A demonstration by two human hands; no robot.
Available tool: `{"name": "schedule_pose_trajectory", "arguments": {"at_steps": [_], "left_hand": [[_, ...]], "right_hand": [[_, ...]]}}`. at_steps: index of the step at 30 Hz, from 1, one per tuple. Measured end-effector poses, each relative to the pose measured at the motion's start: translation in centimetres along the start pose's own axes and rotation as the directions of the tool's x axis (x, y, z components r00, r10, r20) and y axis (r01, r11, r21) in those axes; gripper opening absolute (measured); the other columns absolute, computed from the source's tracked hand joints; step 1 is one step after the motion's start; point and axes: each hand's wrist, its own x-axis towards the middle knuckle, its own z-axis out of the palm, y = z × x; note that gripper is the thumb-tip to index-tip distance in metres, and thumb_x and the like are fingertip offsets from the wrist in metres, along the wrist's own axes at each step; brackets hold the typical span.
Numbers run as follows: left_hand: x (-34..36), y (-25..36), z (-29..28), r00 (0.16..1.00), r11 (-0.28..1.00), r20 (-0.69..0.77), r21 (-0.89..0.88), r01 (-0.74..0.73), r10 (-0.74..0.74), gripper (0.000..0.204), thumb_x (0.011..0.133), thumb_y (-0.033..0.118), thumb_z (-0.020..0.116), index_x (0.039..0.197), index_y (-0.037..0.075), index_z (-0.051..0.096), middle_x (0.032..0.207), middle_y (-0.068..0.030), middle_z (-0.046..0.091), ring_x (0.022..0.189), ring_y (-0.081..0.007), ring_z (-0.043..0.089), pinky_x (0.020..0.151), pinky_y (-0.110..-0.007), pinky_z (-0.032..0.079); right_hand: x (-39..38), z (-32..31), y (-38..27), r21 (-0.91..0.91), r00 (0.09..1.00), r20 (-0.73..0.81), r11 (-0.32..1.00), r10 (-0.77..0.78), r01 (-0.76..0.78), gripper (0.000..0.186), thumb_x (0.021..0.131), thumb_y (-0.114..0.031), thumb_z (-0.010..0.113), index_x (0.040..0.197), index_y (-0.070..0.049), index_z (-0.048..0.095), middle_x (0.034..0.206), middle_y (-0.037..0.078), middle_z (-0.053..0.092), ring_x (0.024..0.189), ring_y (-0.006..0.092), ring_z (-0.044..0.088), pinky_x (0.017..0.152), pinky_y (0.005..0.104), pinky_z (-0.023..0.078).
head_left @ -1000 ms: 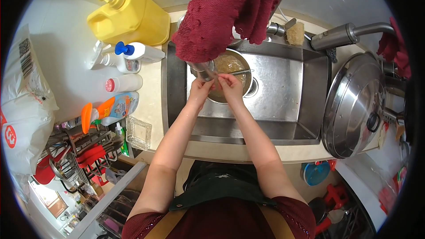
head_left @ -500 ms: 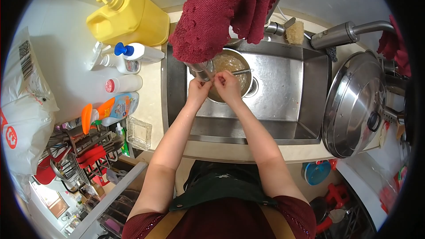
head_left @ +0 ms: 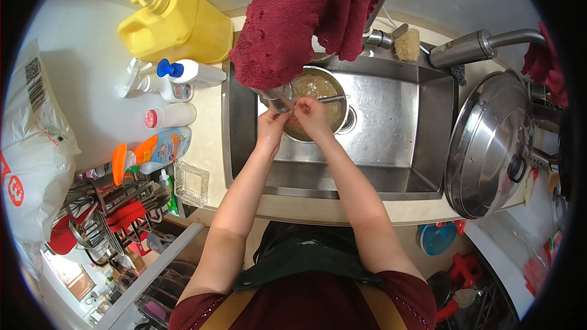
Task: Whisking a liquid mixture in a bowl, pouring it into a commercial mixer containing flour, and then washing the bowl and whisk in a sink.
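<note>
Both of my hands meet over a round metal pot (head_left: pixel 343 116) of cloudy water in the left part of the steel sink (head_left: pixel 382 137). The fingers of my left hand (head_left: pixel 273 127) are pinched together just below the metal faucet spout (head_left: pixel 280 99). Beside it, my right hand (head_left: pixel 312 116) is pinched too, its fingertips close to the left ones. Whatever lies between them is too small and hidden to name. A metal handle (head_left: pixel 332 99) crosses the pot's right rim. Over the faucet hangs a dark red cloth (head_left: pixel 287 21), hiding the pot's far side.
Left of the sink stand a yellow jug (head_left: pixel 177 27), a blue-topped pump bottle (head_left: pixel 195 73), an orange spray bottle (head_left: pixel 160 148) and a clear ridged dish (head_left: pixel 191 183). A large metal lid (head_left: pixel 492 146) leans on the right. A sponge (head_left: pixel 406 45) sits behind the sink.
My hands have shifted very slightly left, still pinched close together. The faucet spout and its red cloth have also edged a little left.
</note>
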Motion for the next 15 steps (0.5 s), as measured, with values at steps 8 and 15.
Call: {"name": "schedule_pose_trajectory", "arguments": {"at_steps": [8,15], "left_hand": [[-0.3,-0.7,-0.1,0.995,0.989,-0.013,-0.11,0.098,-0.1,0.013,0.079,0.001,0.054,0.09,-0.004,0.06,0.081,-0.0054,0.06,0.069,-0.0108,0.055,0.063,-0.021,0.045],[-0.1,-0.7,-0.6,0.987,0.978,-0.064,-0.162,0.135,-0.147,0.011,0.08,0.002,0.054,0.089,-0.003,0.059,0.078,-0.0053,0.059,0.064,-0.0105,0.054,0.061,-0.022,0.046]], "right_hand": [[0.2,-0.3,0.8,-0.426,0.96,-0.047,0.875,-0.277,0.232,0.005,0.074,-0.002,0.055,0.076,0.002,0.057,0.068,0.006,0.056,0.061,0.0104,0.055,0.053,0.0216,0.043],[0.4,-0.9,1.2,0.058,0.966,-0.054,0.966,0.253,-0.25,0.008,0.08,-0.004,0.052,0.083,0.001,0.058,0.069,0.005,0.058,0.057,0.0096,0.055,0.049,0.0206,0.045]]}}
